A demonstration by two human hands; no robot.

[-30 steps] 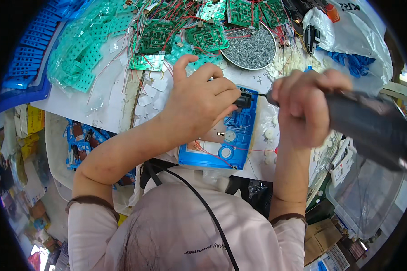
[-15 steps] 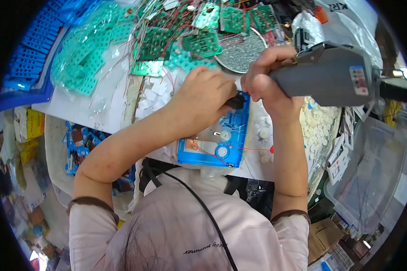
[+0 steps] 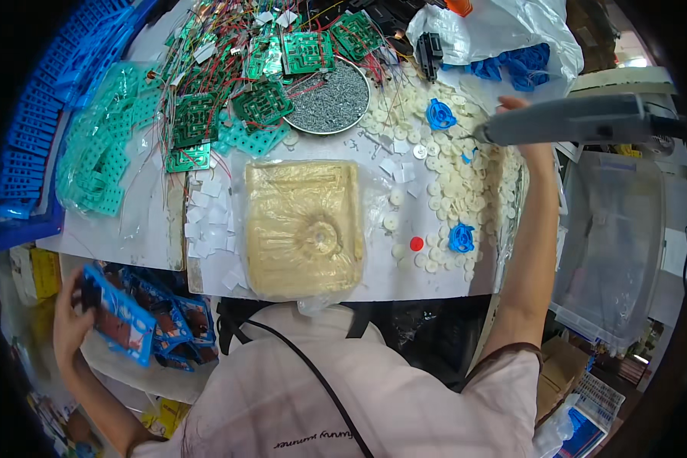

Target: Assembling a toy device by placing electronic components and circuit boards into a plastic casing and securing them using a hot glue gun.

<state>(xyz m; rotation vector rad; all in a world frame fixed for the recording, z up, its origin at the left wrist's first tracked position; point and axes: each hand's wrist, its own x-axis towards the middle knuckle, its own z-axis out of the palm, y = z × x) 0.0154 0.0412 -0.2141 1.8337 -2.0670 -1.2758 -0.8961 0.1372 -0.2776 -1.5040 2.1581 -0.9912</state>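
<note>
At the lower left, my left hand point(image 3: 70, 317) is closed on the edge of a blue plastic housing point(image 3: 122, 320), tilted over a bin of similar blue housings point(image 3: 195, 317). My right hand point(image 3: 514, 105) is raised at the right, at the front end of a grey electric screwdriver point(image 3: 572, 120). The tool covers most of its fingers, which seem wrapped round it. On the table's middle lies a yellowish block point(image 3: 282, 221) wrapped in clear plastic, with a round hollow; neither hand touches it.
Behind the block stand a round dish of small screws point(image 3: 328, 99) and wired green circuit boards point(image 3: 195, 118). Cream discs point(image 3: 443, 191) cover the right side, with blue rings point(image 3: 461, 238) among them. White paper squares point(image 3: 206, 214) and teal keypads point(image 3: 103, 168) lie left.
My left hand has moved from the table's middle to the bin at the lower left. The right hand and screwdriver have moved right. The blue housing formerly mid-table no longer lies there, exposing the block.
</note>
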